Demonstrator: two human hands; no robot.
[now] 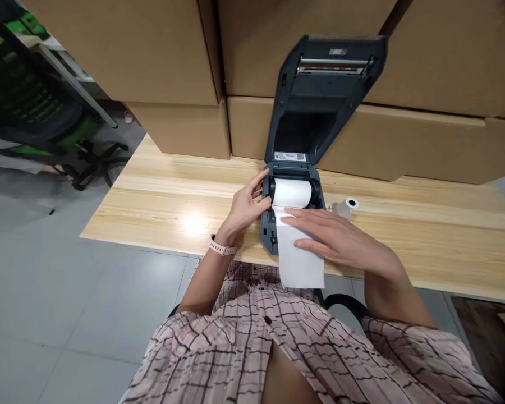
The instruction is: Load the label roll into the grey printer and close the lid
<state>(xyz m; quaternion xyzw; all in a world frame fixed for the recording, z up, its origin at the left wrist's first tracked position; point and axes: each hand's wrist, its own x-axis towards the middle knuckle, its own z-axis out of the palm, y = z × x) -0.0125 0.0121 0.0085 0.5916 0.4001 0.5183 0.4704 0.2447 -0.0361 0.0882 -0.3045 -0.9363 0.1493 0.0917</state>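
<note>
A dark label printer [269, 238] stands on the wooden table with its lid [328, 90] raised. Inside it sits a white paper roll [292, 192], and a loose strip of paper [301, 264] hangs from it over the table's front edge. My left hand [246, 207] is at the printer's left side, thumb and fingers apart, touching the body beside the roll. My right hand [334, 235] lies over the strip with its fingers stretched out, resting on the paper just in front of the roll.
Large cardboard boxes [143, 50] are stacked along the back of the table [160, 196]. A small white roll [345, 209] lies right of the printer. At the far left are a black chair [25, 95] and part of a person's leg.
</note>
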